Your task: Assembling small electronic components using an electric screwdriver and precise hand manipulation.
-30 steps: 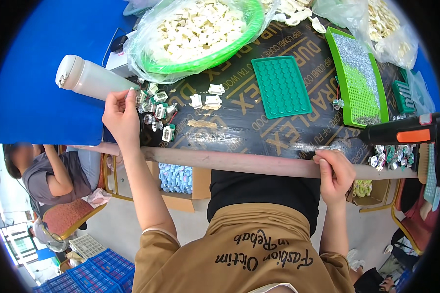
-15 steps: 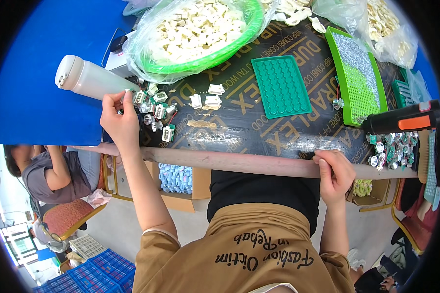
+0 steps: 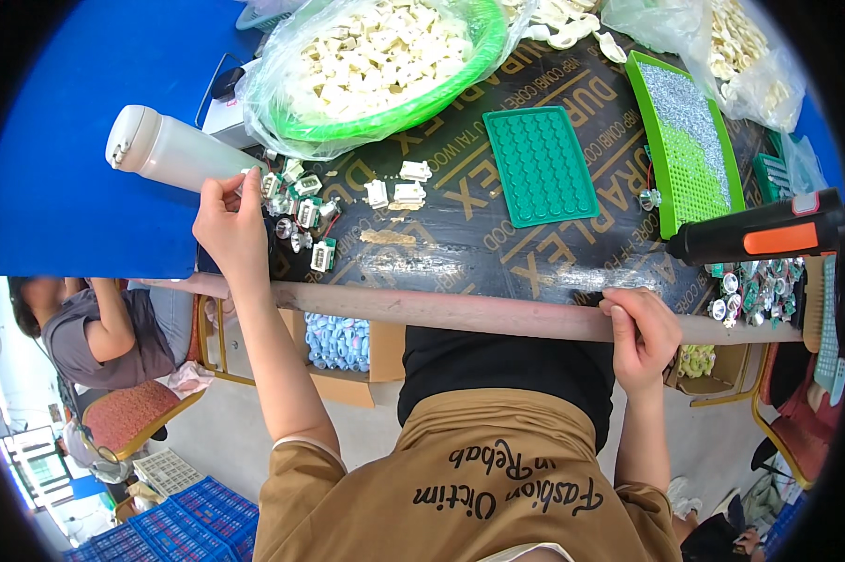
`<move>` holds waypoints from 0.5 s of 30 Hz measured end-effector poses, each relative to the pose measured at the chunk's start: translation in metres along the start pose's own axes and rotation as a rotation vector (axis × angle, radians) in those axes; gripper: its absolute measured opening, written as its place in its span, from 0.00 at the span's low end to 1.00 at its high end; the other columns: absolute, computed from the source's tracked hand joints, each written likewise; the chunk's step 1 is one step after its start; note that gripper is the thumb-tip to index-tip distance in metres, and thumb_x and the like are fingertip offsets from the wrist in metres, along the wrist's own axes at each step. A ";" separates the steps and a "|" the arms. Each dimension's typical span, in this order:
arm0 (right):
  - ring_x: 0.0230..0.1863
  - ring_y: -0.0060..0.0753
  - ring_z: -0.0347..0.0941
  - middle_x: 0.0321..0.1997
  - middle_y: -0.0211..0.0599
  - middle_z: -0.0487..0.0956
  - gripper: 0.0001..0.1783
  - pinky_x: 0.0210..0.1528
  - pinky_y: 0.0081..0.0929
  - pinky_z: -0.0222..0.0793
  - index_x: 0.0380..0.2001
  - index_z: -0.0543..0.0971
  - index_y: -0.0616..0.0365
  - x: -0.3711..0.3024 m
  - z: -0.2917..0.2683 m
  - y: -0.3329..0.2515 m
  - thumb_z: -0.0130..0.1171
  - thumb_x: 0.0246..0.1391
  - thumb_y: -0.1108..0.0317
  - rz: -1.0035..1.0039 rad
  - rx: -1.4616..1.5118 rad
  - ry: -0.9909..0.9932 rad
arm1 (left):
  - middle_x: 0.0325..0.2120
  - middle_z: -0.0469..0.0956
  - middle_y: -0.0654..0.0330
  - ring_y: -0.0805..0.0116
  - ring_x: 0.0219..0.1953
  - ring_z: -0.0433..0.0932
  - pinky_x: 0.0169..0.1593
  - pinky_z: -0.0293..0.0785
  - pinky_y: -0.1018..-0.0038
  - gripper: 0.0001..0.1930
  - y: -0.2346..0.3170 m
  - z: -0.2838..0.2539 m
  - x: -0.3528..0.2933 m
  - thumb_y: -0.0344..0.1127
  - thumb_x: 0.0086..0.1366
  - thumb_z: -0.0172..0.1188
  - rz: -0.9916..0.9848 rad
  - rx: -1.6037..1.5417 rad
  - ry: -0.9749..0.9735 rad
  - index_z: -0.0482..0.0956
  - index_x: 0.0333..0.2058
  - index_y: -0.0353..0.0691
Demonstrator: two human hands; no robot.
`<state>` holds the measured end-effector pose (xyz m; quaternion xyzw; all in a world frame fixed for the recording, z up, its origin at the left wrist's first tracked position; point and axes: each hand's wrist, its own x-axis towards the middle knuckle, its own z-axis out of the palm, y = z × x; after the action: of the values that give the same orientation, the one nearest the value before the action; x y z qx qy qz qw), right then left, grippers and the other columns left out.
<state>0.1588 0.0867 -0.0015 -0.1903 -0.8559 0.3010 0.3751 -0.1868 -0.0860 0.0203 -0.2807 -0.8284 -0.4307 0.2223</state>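
The small white-and-green modules (image 3: 307, 213) sit clustered at the table's left, right by the left hand (image 3: 230, 225)! With twelve straight ahead of the person, here's the nearest ground first: the pink padded edge (image 3: 441, 307), and over it the right hand (image 3: 645, 328), fingers curled, thumb pressed to forefinger; whether anything sits between them, you cannot tell. A scrap of something dark (image 3: 588, 298) lies near those fingertips, at nine. Over to the left hand, by far the closer to the cluster: thumb and forefinger pressed together, tips pointing to one o'clock, perhaps on a tiny pale bit, too small to call. From the palm the modules spread from one round to four, the nearest-lying one with its long axis roughly twelve to six. From the right hand that cluster is well apart, between nine and ten. Beyond the left hand, at eleven, stands out a pale bottle (image 3: 184, 155); between two and three, white housings (image 3: 408, 193). Farther out, a flat green tray (image 3: 541, 167) lies at eleven from the right hand, and past it all, the bright green basket (image 3: 488, 47)!
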 end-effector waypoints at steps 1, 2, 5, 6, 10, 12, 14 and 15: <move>0.20 0.33 0.69 0.21 0.38 0.74 0.04 0.23 0.23 0.63 0.25 0.75 0.64 0.000 0.000 0.000 0.54 0.41 0.80 0.000 -0.001 -0.001 | 0.18 0.75 0.60 0.78 0.20 0.71 0.25 0.66 0.82 0.08 0.001 0.000 0.001 0.32 0.51 0.61 0.004 0.036 -0.022 0.74 0.24 0.34; 0.20 0.33 0.69 0.21 0.38 0.74 0.04 0.23 0.23 0.63 0.25 0.75 0.64 0.000 0.000 0.000 0.54 0.41 0.80 0.000 -0.001 -0.001 | 0.18 0.75 0.60 0.78 0.20 0.71 0.25 0.66 0.82 0.08 0.002 0.000 0.001 0.32 0.51 0.61 0.005 0.037 -0.022 0.74 0.24 0.34; 0.20 0.34 0.70 0.21 0.38 0.75 0.05 0.23 0.23 0.63 0.26 0.75 0.64 0.000 0.000 0.001 0.54 0.41 0.80 -0.015 -0.002 0.002 | 0.22 0.76 0.58 0.70 0.24 0.73 0.29 0.68 0.77 0.05 0.011 0.000 -0.003 0.31 0.53 0.58 0.057 0.141 -0.099 0.76 0.27 0.36; 0.19 0.34 0.69 0.21 0.39 0.74 0.05 0.23 0.23 0.63 0.25 0.75 0.64 0.000 0.000 0.002 0.54 0.41 0.80 -0.016 0.007 0.002 | 0.25 0.76 0.58 0.66 0.27 0.74 0.31 0.68 0.75 0.04 0.018 0.000 -0.006 0.30 0.53 0.56 0.256 0.253 -0.015 0.76 0.27 0.37; 0.19 0.34 0.69 0.20 0.39 0.74 0.05 0.22 0.23 0.63 0.25 0.75 0.64 -0.001 0.000 0.002 0.55 0.40 0.80 -0.018 0.001 0.005 | 0.29 0.76 0.58 0.64 0.34 0.73 0.39 0.67 0.73 0.06 0.063 0.004 -0.030 0.24 0.53 0.53 0.370 0.076 -0.331 0.76 0.30 0.38; 0.19 0.35 0.69 0.20 0.40 0.74 0.05 0.22 0.23 0.63 0.25 0.75 0.64 -0.001 -0.001 0.001 0.55 0.40 0.80 -0.016 0.005 0.005 | 0.29 0.74 0.56 0.60 0.35 0.72 0.39 0.67 0.70 0.08 0.077 0.016 -0.036 0.22 0.49 0.54 0.504 -0.004 -0.561 0.74 0.30 0.37; 0.18 0.35 0.69 0.20 0.39 0.75 0.06 0.22 0.24 0.63 0.25 0.75 0.63 -0.003 -0.005 0.001 0.55 0.39 0.80 -0.005 -0.004 -0.004 | 0.30 0.73 0.56 0.57 0.36 0.70 0.39 0.66 0.68 0.10 0.085 0.032 -0.042 0.22 0.46 0.55 0.599 0.023 -0.628 0.72 0.31 0.37; 0.18 0.34 0.69 0.20 0.38 0.74 0.06 0.22 0.24 0.63 0.25 0.76 0.63 -0.003 -0.004 0.001 0.55 0.38 0.80 -0.030 -0.011 0.015 | 0.30 0.71 0.56 0.55 0.36 0.69 0.40 0.64 0.67 0.12 0.087 0.036 -0.043 0.22 0.44 0.55 0.631 0.063 -0.639 0.70 0.31 0.37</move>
<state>0.1645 0.0875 -0.0020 -0.1816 -0.8575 0.2891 0.3850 -0.1017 -0.0269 0.0263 -0.6317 -0.7420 -0.2082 0.0842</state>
